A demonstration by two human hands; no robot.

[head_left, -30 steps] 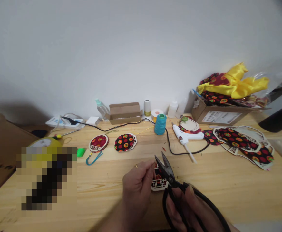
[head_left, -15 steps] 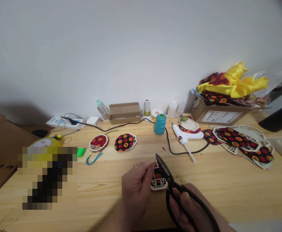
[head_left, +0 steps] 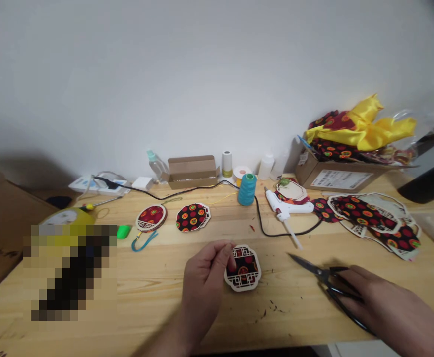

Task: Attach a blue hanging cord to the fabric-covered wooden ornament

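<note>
Between the thumb and fingers of my left hand (head_left: pixel 205 282) is a small wooden lattice frame (head_left: pixel 257 271) with scalloped edges, backed by dark flowered fabric. My fingers cover its left edge. Off to the right, my right hand (head_left: pixel 382 305) grips black-handled scissors (head_left: pixel 325 273) by the handles. The blades look closed, low over the table or on it, and point up and left. Small dark scraps (head_left: pixel 272 308) lie between the two hands. An octagonal fabric-covered piece (head_left: pixel 193 217) and a round tasselled pendant (head_left: pixel 151 217) lie farther back.
A white glue gun (head_left: pixel 289 206) with a black cord lies behind my hands, near a teal thread spool (head_left: pixel 247 189). Fabric-backed frames (head_left: pixel 375 215) pile up at right, before a cardboard box (head_left: pixel 336 176) of cloth. A green object (head_left: pixel 123 231) sits at left.
My right hand has carried the scissors away from the frame to the right and lowered them. The frame, still in my left hand, now shows almost whole.
</note>
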